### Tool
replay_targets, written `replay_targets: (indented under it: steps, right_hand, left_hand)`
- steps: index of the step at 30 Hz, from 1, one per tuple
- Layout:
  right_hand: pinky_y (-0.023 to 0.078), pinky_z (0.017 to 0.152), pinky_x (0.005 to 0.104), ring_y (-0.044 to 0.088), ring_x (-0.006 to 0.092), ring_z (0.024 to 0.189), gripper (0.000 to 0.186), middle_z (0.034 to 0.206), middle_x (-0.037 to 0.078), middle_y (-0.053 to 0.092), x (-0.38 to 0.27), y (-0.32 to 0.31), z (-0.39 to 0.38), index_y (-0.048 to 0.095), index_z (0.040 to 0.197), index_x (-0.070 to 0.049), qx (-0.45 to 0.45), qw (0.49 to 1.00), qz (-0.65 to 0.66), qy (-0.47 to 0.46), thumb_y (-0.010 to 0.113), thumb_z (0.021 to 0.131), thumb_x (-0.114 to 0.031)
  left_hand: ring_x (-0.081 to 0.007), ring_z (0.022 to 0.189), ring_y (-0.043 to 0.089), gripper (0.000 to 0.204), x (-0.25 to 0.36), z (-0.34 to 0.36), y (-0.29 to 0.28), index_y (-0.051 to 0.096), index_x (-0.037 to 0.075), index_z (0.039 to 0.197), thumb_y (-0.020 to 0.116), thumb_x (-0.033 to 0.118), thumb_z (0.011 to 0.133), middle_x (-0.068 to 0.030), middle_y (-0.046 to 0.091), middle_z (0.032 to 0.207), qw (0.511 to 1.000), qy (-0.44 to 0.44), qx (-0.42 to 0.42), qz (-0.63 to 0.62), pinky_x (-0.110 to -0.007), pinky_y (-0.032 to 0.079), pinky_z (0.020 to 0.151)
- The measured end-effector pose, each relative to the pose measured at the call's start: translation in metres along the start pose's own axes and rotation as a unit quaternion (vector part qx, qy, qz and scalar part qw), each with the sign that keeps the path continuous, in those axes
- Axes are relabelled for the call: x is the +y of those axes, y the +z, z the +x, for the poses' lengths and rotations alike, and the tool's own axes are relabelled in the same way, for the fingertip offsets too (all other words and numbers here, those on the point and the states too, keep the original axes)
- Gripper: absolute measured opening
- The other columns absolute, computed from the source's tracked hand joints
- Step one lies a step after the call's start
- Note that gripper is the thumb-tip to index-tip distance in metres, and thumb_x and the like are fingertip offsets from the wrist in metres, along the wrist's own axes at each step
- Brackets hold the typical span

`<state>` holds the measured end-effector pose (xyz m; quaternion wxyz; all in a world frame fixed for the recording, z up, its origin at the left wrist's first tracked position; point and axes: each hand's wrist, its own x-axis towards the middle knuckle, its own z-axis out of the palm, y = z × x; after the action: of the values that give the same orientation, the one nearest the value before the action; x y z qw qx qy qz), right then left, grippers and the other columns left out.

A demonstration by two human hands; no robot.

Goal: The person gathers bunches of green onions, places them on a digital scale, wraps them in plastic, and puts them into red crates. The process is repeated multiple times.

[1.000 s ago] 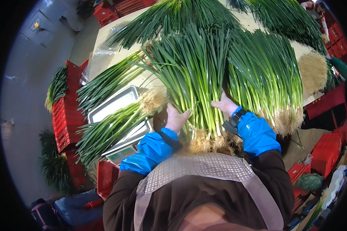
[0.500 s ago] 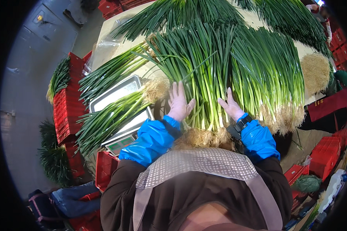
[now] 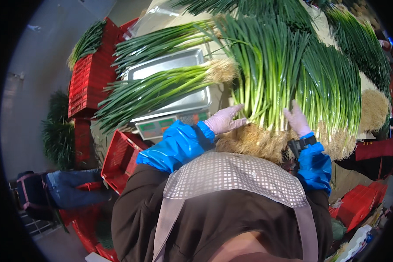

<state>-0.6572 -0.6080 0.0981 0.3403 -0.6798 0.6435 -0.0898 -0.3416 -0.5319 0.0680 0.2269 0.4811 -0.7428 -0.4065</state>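
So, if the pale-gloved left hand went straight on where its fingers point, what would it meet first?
The left hand would likely meet the central pile of long green onions, at its pale lower stalks; depth leaves contact unclear.

You wear thin, pale pinkish gloves [image 3: 298,121] on both hands [image 3: 225,119]; glossy, wrinkled sleeve covers [image 3: 177,146] in bright blue; a black wristband [image 3: 309,141] with a boxy black piece [image 3: 295,148] beside the right glove; a dark brown long-sleeved top [image 3: 214,218]; a greyish-mauve apron bib [image 3: 236,174], patterned with small pale squares, its broad plain shoulder straps [image 3: 170,222] running down left and right.
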Motion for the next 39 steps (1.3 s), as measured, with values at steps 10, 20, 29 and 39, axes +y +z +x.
replay_targets:
  steps: [10,20,29,39]
  right_hand:
    - [0.053,0.075,0.0327,0.065,0.0229,0.084,0.021,0.096,0.014,0.066,-0.314,-0.042,-0.18,0.063,0.092,-0.004,0.142,0.817,-0.214,-0.516,0.052,0.076,0.004]
    - [0.053,0.072,0.0333,0.064,0.0242,0.083,0.02,0.096,0.01,0.067,-0.429,0.047,-0.228,0.063,0.091,-0.006,0.091,0.7,-0.283,-0.65,0.056,0.074,0.002]
    - [0.053,0.07,0.0352,0.064,0.0288,0.084,0.023,0.097,0.009,0.067,-0.405,0.072,-0.193,0.063,0.091,-0.007,0.078,0.723,-0.214,-0.653,0.057,0.071,0.002]
    - [0.044,0.098,0.0362,0.056,0.0341,0.114,0.031,0.122,0.019,0.058,-0.177,0.119,-0.094,0.06,0.113,-0.004,0.172,0.961,-0.103,-0.191,0.05,0.083,-0.001]
  left_hand:
    - [-0.0317,0.096,0.064,0.05,-0.068,-0.187,-0.036,0.051,0.002,0.128,0.059,0.037,0.092,-0.0191,0.066,0.105,0.984,-0.081,-0.083,-0.136,-0.038,0.05,0.086]
    - [-0.0329,0.106,0.062,0.055,-0.122,-0.278,-0.066,0.049,0.005,0.132,0.059,0.042,0.093,-0.0224,0.064,0.114,0.955,-0.224,-0.076,-0.18,-0.039,0.05,0.089]
    - [-0.0291,0.105,0.063,0.047,-0.16,-0.31,-0.055,0.049,0.001,0.13,0.055,0.033,0.096,-0.0207,0.065,0.114,0.929,-0.182,-0.004,-0.324,-0.036,0.049,0.09]
    - [-0.0228,0.099,0.06,0.058,-0.07,-0.264,-0.168,0.047,0.003,0.133,0.072,0.015,0.082,-0.0125,0.059,0.116,0.985,-0.079,0.156,0.003,-0.033,0.049,0.087]
